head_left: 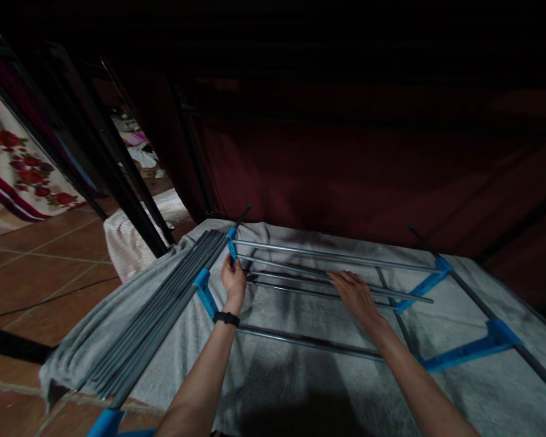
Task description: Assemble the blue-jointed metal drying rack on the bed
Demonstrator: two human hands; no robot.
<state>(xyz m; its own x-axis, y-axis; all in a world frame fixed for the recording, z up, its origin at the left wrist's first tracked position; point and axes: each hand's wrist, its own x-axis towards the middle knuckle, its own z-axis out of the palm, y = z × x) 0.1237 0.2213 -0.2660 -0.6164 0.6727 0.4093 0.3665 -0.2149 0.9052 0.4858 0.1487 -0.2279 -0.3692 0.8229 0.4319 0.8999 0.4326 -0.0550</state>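
A frame of grey metal tubes and blue plastic brackets lies on a grey blanket [291, 388]. My left hand [233, 284], with a black band at the wrist, is closed at the far left blue bracket [232, 243], around the left end of a loose-looking grey rod [398, 293]. My right hand [352, 297] grips that same rod near its middle; its right end sticks out past the hand. Other rods, such as the far one [332, 252], run across between the brackets. A blue bracket [203, 288] on the left tube stands close to my left wrist.
Several grey rods [159, 309] lie bundled along the left side of the blanket. More blue brackets [477, 346] sit on the right tube [473, 294]. Dark metal posts [136, 188] rise at the left above a tiled floor [50, 279]. A dark red cloth [346, 176] hangs behind.
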